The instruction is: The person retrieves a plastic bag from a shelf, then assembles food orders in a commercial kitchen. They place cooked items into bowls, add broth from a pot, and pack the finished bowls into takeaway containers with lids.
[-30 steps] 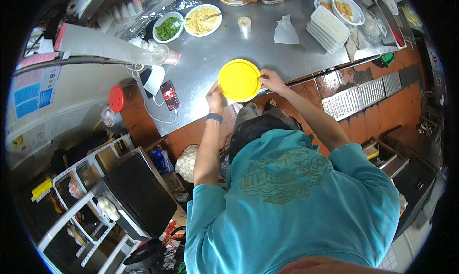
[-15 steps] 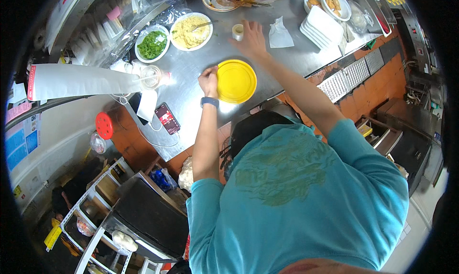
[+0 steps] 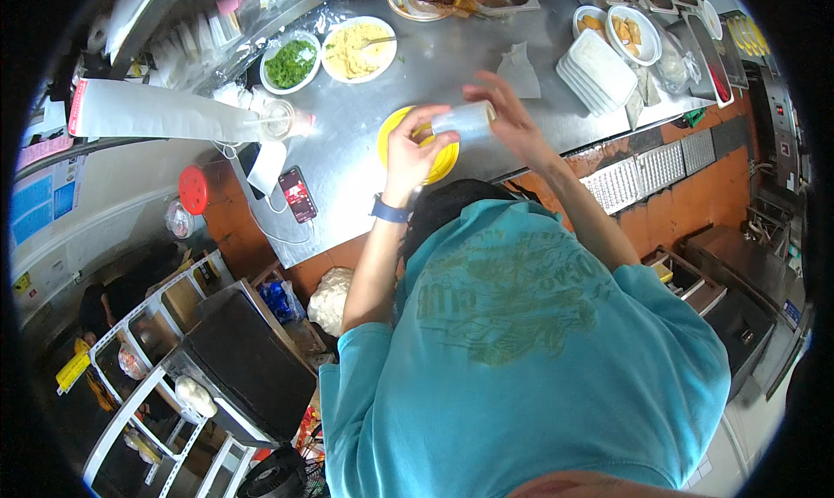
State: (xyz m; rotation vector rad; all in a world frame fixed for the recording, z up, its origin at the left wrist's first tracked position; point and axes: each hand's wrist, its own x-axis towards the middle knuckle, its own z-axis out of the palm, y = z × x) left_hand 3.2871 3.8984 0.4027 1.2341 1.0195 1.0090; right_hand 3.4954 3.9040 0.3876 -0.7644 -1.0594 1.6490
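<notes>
A short roll of clear plastic film is up off the table, lying nearly level between my two hands. My left hand grips its left end, with the thumb below and the fingers above. At the right end, my right hand has its fingers stretched out and apart beside the roll; whether it touches the roll is hard to tell. Beneath the left hand and the roll, a round yellow lid or plate rests near the table's front edge, partly covered by them.
The steel table holds a bowl of chopped greens, a bowl of yellow mash with a spoon, a phone, a paper sheet and stacked white trays. A red stool stands left.
The roll has been lifted off the table and brought toward me, over the yellow disc. My left hand has left the disc's edge and taken the roll. The view has shifted slightly.
</notes>
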